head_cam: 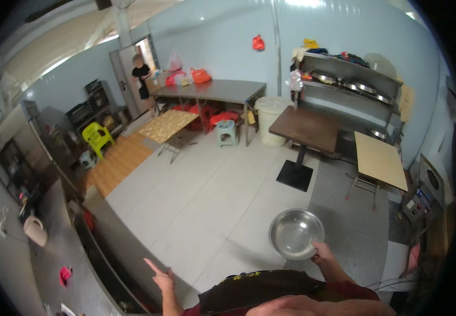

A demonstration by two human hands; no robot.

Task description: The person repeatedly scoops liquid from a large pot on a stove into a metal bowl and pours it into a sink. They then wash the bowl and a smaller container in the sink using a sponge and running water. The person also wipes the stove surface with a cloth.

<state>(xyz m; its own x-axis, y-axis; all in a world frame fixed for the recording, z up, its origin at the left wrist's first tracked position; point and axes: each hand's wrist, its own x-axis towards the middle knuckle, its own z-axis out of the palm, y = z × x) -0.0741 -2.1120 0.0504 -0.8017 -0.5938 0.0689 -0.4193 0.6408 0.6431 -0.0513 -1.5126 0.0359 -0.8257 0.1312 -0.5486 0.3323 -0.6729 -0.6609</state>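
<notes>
My right hand (320,252) grips the rim of a round stainless steel bowl (297,234), thumb over the edge. The bowl hangs over the tiled floor with its inside turned up towards me, and no contents show in it. To the left, my left hand (162,276) is raised with its index finger stretched out and nothing in it. It is nearest to a long metal counter (48,260), but apart from it. A dark apron (259,290) with yellow writing covers my front.
A brown pedestal table (307,128) and a pale folding table (380,158) stand ahead to the right. A patterned folding table (168,125), a green stool (227,133) and a white lidded bin (273,122) are farther off. A person (141,79) stands by the doorway.
</notes>
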